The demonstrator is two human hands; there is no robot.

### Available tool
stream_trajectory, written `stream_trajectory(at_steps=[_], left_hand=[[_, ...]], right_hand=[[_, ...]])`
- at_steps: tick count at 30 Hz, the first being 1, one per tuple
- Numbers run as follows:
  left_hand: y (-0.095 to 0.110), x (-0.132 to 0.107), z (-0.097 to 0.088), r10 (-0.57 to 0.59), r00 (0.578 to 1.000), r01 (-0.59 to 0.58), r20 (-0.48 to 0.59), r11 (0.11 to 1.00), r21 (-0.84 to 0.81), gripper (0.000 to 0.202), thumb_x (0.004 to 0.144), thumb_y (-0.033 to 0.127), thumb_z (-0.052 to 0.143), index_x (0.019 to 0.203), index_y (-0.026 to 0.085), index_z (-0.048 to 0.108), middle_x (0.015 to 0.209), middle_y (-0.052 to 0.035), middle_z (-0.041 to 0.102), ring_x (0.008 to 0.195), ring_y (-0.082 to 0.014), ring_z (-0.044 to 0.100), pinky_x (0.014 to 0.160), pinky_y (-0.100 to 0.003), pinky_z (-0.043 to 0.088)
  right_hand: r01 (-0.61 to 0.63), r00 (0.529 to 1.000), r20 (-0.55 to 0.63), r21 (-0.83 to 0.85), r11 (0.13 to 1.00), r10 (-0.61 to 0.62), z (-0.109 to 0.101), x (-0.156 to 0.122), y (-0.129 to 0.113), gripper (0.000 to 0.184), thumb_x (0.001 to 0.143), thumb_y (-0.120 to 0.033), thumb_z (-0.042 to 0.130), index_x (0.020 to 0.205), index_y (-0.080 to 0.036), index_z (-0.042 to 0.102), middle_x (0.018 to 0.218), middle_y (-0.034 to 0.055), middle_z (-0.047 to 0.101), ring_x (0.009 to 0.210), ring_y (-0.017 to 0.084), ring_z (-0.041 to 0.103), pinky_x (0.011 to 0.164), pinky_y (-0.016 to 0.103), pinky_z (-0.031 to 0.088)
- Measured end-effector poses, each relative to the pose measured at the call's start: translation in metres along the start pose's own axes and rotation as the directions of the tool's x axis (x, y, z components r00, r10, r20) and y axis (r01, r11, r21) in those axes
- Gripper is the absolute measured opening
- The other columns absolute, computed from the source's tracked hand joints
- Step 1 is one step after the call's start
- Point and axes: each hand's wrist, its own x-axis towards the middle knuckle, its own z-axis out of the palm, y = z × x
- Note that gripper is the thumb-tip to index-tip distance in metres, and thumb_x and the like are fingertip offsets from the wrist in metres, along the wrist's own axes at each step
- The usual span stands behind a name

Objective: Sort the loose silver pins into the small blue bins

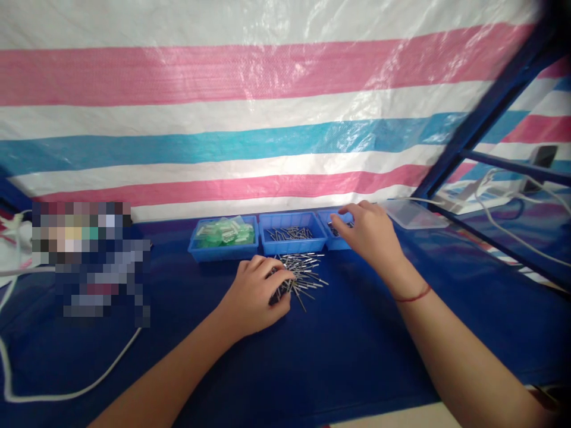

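Note:
A loose pile of thin metal blind rivets (306,270) lies on the blue tabletop, just in front of the bins. My left hand (256,297) is curled around the near left side of this pile, thumb and fingers closed on some rivets; its palm is hidden. Over the right blue bin (336,241) is my right hand (370,232), thumb and index finger apart and nothing visible between them. It partly covers that bin, where a few dark metal pieces show. The middle blue bin (294,245) holds more rivets.
On the left, a blue bin (223,252) holds small clear and green plastic bags (225,232). A clear plastic lid or tray (414,214) lies at the back right. White cables (66,397) run along both sides. A striped sheet (223,137) hangs behind; a blue frame (486,119) stands right.

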Motion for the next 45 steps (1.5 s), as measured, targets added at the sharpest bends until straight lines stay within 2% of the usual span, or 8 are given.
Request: stream_trajectory(at_steps=[5, 10, 14, 24, 30, 35, 39, 45], left_hand=[[-0.002, 0.0, 0.003, -0.072, 0.997, 0.072, 0.001, 0.996, 0.059, 0.025, 0.093, 0.028, 0.046, 0.114, 0.024, 0.059, 0.11, -0.0047, 0.063, 0.099, -0.0227, 0.051, 0.08, -0.037, 0.035], [-0.006, 0.001, 0.006, -0.043, 0.998, 0.04, 0.038, 0.997, 0.071, 0.022, 0.096, 0.025, 0.044, 0.111, 0.025, 0.06, 0.104, -0.0016, 0.066, 0.095, -0.02, 0.053, 0.08, -0.036, 0.031], [-0.005, 0.001, 0.006, -0.046, 0.998, 0.042, 0.049, 0.996, 0.082, 0.021, 0.097, 0.024, 0.042, 0.107, 0.024, 0.06, 0.098, -0.002, 0.067, 0.091, -0.0192, 0.054, 0.078, -0.035, 0.03], [-0.005, -0.001, 0.009, -0.138, 0.99, 0.138, -0.031, 0.99, 0.008, 0.008, 0.093, 0.021, 0.046, 0.094, 0.019, 0.053, 0.09, -0.0007, 0.066, 0.083, -0.0186, 0.056, 0.075, -0.034, 0.032], [-0.009, 0.0, 0.008, -0.233, 0.959, 0.203, -0.161, 0.962, -0.183, 0.009, 0.092, 0.018, 0.045, 0.094, 0.019, 0.053, 0.091, -0.0026, 0.065, 0.085, -0.0186, 0.058, 0.076, -0.032, 0.036], [-0.008, 0.0, 0.016, -0.251, 0.95, 0.191, -0.185, 0.938, -0.291, 0.021, 0.093, 0.02, 0.047, 0.113, 0.019, 0.054, 0.102, -0.0046, 0.066, 0.094, -0.0194, 0.059, 0.082, -0.032, 0.039], [-0.006, 0.0, 0.018, -0.225, 0.962, 0.178, -0.153, 0.946, -0.272, 0.017, 0.094, 0.024, 0.047, 0.099, 0.02, 0.062, 0.096, -0.003, 0.066, 0.092, -0.0192, 0.058, 0.079, -0.031, 0.039], [-0.005, 0.0, 0.015, -0.238, 0.956, 0.181, -0.174, 0.94, -0.29, 0.013, 0.092, 0.026, 0.051, 0.089, 0.019, 0.062, 0.088, -0.002, 0.063, 0.086, -0.0173, 0.058, 0.075, -0.028, 0.04]], right_hand=[[0.191, 0.966, 0.136, 0.201, 0.961, -0.22, -0.024, -0.008, -0.032, 0.026, 0.089, -0.036, 0.05, 0.09, -0.016, 0.067, 0.077, 0.0097, 0.065, 0.076, 0.025, 0.06, 0.071, 0.036, 0.043], [0.31, 0.824, 0.34, 0.4, 0.863, -0.453, -0.029, -0.018, -0.047, 0.021, 0.09, -0.034, 0.05, 0.093, -0.02, 0.066, 0.076, 0.0048, 0.064, 0.071, 0.02, 0.061, 0.066, 0.032, 0.043], [0.302, 0.767, 0.404, 0.457, 0.836, -0.498, -0.022, -0.022, -0.052, 0.019, 0.09, -0.031, 0.051, 0.091, -0.019, 0.065, 0.077, 0.0051, 0.064, 0.073, 0.02, 0.062, 0.064, 0.031, 0.043], [0.174, 0.723, 0.486, 0.56, 0.81, -0.491, -0.011, -0.025, -0.059, 0.028, 0.089, -0.041, 0.052, 0.083, -0.018, 0.067, 0.07, 0.0033, 0.062, 0.064, 0.016, 0.057, 0.06, 0.028, 0.039], [-0.012, 0.801, 0.427, 0.712, 0.702, -0.419, -0.006, -0.023, -0.063, 0.026, 0.089, -0.04, 0.052, 0.081, -0.018, 0.064, 0.07, 0.0011, 0.06, 0.061, 0.013, 0.052, 0.057, 0.026, 0.038], [-0.169, 0.854, 0.397, 0.823, 0.543, -0.337, -0.007, -0.026, -0.071, 0.022, 0.087, -0.036, 0.054, 0.08, -0.018, 0.064, 0.072, 0.0013, 0.061, 0.06, 0.013, 0.05, 0.056, 0.026, 0.04], [-0.189, 0.876, 0.369, 0.854, 0.484, -0.31, -0.008, -0.03, -0.076, 0.018, 0.085, -0.033, 0.057, 0.079, -0.017, 0.063, 0.074, 0.0017, 0.061, 0.062, 0.013, 0.051, 0.057, 0.026, 0.04], [-0.144, 0.894, 0.326, 0.858, 0.493, -0.307, -0.012, -0.033, -0.081, 0.017, 0.085, -0.032, 0.059, 0.078, -0.018, 0.064, 0.074, 0.0019, 0.063, 0.061, 0.012, 0.05, 0.055, 0.026, 0.039]])
